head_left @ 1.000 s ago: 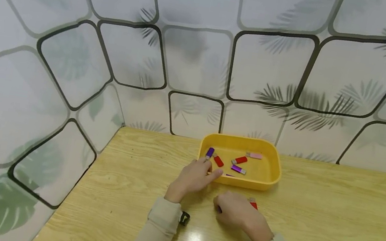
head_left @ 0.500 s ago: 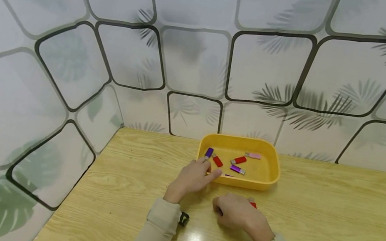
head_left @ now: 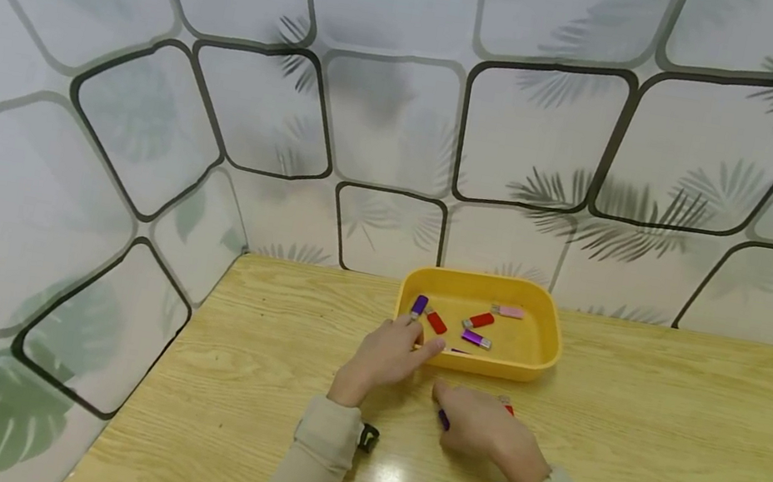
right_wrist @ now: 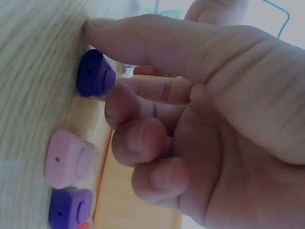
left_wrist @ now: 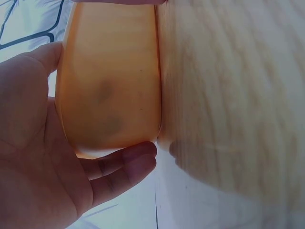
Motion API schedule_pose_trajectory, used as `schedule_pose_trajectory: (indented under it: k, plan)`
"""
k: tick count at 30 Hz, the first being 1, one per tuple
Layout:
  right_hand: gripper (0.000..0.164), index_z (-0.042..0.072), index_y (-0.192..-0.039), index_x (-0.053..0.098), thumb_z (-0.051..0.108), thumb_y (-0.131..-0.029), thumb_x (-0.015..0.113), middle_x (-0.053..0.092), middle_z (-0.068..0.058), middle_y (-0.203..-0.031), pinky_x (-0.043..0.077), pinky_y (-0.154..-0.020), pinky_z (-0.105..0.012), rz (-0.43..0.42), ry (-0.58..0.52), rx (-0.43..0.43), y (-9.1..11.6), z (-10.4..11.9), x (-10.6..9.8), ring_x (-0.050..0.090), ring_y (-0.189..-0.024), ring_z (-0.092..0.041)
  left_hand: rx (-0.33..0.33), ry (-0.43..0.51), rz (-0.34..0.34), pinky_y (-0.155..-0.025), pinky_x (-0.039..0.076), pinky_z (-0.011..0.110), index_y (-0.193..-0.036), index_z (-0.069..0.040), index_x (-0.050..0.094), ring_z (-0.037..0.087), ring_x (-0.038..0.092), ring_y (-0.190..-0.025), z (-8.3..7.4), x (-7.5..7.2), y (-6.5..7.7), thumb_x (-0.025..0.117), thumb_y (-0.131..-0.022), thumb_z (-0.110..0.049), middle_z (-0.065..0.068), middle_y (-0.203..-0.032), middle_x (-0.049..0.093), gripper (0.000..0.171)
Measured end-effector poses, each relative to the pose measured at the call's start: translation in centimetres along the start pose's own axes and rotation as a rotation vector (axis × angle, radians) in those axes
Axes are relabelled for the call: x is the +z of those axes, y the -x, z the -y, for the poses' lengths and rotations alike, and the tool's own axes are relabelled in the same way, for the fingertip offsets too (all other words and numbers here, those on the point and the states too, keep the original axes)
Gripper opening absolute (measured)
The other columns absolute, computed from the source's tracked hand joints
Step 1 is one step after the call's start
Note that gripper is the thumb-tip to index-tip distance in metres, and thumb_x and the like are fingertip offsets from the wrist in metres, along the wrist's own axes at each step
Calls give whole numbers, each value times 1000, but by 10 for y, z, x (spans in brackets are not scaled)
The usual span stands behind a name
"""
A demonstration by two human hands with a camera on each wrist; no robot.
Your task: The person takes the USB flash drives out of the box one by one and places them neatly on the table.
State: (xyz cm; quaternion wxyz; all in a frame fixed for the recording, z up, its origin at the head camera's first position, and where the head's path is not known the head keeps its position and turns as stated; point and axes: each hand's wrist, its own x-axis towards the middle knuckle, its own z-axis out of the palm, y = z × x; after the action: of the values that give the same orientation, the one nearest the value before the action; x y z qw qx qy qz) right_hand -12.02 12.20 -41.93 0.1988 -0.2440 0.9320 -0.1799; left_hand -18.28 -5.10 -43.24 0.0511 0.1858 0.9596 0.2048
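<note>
My left hand (head_left: 387,352) grips the near left corner of a yellow plastic tray (head_left: 532,373). In the left wrist view its thumb lies at the rim and its fingers (left_wrist: 128,167) curl round the tray's end. My right hand (head_left: 479,423) is low over the table in front of the tray. A dark purple USB stick (right_wrist: 93,74) lies beside its straight thumb, apparently just clear of it; the other fingers are loosely curled. Beyond it in the right wrist view, a pink USB stick (right_wrist: 69,160) and another purple one (right_wrist: 69,207) stand in a row.
Inside the tray lie several USB sticks, among them a purple one (head_left: 475,339), a red one (head_left: 478,320) and a pink one (head_left: 508,312). A red USB stick (head_left: 508,409) shows past the right hand on the wooden table (head_left: 664,453). A patterned wall (head_left: 403,134) rises behind.
The right thumb has shifted forward and away, so the purple USB stick under the hand now shows in the head view. The left hand and the tray stay put.
</note>
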Motion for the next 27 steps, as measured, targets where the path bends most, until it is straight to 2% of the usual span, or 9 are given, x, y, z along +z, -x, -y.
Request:
schedule_pose_trajectory:
  k: [5, 8, 12, 15, 20, 27]
  plan:
    - [26, 11, -83, 51, -1, -80, 73, 46, 0, -69, 34, -56, -35, -7, -6, 4, 2, -1, -2, 45, -63, -17, -4, 2, 1, -62, 41, 31, -96, -10, 62, 21, 52, -80, -1, 0, 0, 40, -102, -58, 4, -100, 57, 53]
    - [29, 11, -89, 55, -2, -76, 77, 49, -1, -73, 37, -57, -36, 18, -11, 20, 4, -1, -4, 47, -66, -18, -8, 4, 4, -63, 42, 31, -97, -10, 62, 21, 52, -81, 0, 1, 0, 40, -102, -58, 3, -100, 56, 53]
    - [42, 11, -102, 59, -3, -70, 82, 55, -1, -81, 46, -65, -40, 59, -18, 33, 5, -4, -8, 51, -73, -19, -11, 8, 6, -63, 42, 32, -98, -10, 62, 21, 52, -81, 0, 2, 1, 41, -102, -58, 3, -99, 56, 53]
    - [45, 11, -105, 59, -4, -70, 83, 58, -1, -85, 49, -71, -41, 78, -28, 41, 5, -7, -9, 52, -75, -19, -11, 7, 6, -63, 42, 31, -98, -10, 62, 21, 52, -80, 0, 2, 0, 40, -102, -58, 3, -99, 56, 53]
    - [46, 12, -107, 60, -3, -70, 83, 60, 0, -89, 50, -76, -41, 89, -41, 59, 5, -12, -11, 52, -77, -18, -5, 12, 2, -63, 41, 31, -97, -10, 62, 21, 52, -80, 0, 2, 0, 41, -102, -58, 3, -99, 56, 52]
    - [45, 11, -101, 58, -1, -67, 85, 56, 0, -83, 47, -70, -39, 72, -21, 49, 7, -17, -16, 51, -74, -19, -6, 7, 5, -63, 41, 31, -97, -11, 62, 20, 52, -79, 1, 2, 0, 41, -102, -58, 2, -97, 55, 52]
